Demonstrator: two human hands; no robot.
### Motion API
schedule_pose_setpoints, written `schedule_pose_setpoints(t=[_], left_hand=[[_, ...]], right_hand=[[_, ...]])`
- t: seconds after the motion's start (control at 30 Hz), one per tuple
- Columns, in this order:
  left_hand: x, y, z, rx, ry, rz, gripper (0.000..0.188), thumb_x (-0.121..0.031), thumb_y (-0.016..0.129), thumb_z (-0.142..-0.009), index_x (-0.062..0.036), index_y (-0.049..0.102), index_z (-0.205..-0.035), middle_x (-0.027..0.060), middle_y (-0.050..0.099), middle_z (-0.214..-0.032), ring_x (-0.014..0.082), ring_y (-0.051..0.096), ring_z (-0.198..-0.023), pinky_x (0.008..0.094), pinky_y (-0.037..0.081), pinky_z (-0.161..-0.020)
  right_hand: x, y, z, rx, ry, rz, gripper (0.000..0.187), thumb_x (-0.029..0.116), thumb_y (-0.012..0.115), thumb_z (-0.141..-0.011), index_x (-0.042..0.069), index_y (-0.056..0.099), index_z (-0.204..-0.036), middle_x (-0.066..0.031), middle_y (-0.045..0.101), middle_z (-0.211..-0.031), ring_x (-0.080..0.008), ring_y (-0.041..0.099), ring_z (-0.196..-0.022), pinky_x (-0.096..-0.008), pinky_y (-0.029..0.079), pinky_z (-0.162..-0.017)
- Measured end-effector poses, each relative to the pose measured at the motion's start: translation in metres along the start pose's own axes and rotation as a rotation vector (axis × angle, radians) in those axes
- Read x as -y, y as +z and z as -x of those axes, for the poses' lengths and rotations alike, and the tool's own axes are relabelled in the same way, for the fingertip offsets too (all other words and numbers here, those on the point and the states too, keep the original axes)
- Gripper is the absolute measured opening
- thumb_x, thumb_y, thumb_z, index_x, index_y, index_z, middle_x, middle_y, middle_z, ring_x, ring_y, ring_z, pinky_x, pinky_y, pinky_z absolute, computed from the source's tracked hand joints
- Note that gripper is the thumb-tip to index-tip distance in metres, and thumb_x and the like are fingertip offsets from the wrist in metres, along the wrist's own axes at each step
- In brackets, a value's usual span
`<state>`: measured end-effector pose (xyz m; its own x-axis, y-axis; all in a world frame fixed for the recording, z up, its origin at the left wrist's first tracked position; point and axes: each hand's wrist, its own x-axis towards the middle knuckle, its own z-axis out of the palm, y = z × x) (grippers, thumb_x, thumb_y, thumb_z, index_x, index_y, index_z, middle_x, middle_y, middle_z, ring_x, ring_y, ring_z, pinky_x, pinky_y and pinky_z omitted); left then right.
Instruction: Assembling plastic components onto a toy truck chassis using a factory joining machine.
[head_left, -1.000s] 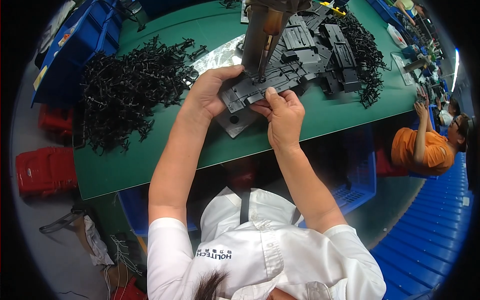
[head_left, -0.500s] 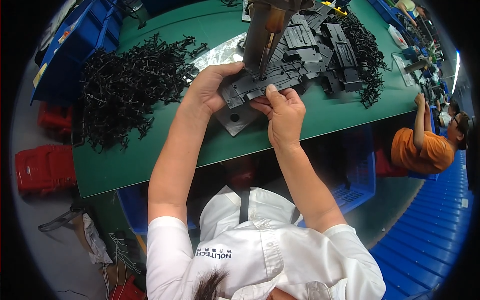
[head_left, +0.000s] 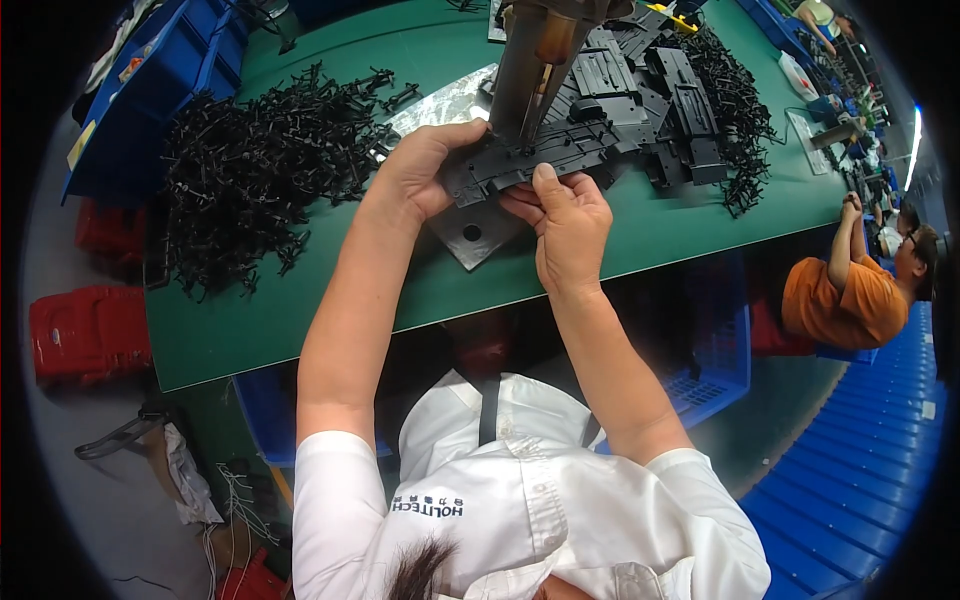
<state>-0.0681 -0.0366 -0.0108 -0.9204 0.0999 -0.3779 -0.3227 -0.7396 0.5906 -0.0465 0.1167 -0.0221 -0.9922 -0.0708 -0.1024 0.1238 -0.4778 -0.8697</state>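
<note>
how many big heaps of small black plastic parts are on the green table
2: one tangled heap of small black plastic parts left of the left hand, another right of the flat black plastic plates. More parts show at the top edge, cut off; others may be hidden.

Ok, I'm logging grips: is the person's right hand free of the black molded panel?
No, the right hand holds the black molded panel at its near edge, thumb against it.
</note>
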Motion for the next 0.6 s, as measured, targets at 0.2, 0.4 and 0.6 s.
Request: schedule_pose_setpoints(t=[0.2,0.4,0.6], left_hand=[[-0.0015,-0.0008,-0.0001,-0.016,-0.017,-0.022,0.020,-0.006,0.054,-0.083,0.0081,0.052,-0.097,0.0176,0.059,-0.093,0.0251,0.061,-0.083,0.0354,0.051,-0.079],[-0.0031,-0.0021,-0.0011,-0.014,-0.026,-0.041,0.020,-0.007,0.054,-0.083,0.0074,0.053,-0.097,0.0175,0.060,-0.093,0.0250,0.061,-0.083,0.0361,0.051,-0.080],[-0.0028,-0.0098,-0.0060,0.037,-0.045,-0.021,0.016,-0.009,0.058,-0.083,0.0049,0.058,-0.090,0.0154,0.061,-0.086,0.0217,0.064,-0.077,0.0331,0.056,-0.073]], right_hand=[[-0.0010,0.0004,-0.0003,0.002,-0.001,-0.016,0.021,0.012,0.059,-0.085,-0.004,0.046,-0.091,-0.0140,0.059,-0.083,-0.0223,0.063,-0.073,-0.0338,0.055,-0.067],[-0.0019,0.0015,-0.0016,0.006,0.001,-0.017,0.021,0.012,0.059,-0.085,-0.004,0.047,-0.091,-0.0138,0.059,-0.083,-0.0225,0.063,-0.073,-0.0339,0.055,-0.067],[-0.0034,0.0020,-0.0025,0.014,-0.010,-0.014,0.021,0.012,0.059,-0.085,-0.004,0.048,-0.091,-0.0134,0.060,-0.083,-0.0222,0.062,-0.074,-0.0340,0.055,-0.067]])
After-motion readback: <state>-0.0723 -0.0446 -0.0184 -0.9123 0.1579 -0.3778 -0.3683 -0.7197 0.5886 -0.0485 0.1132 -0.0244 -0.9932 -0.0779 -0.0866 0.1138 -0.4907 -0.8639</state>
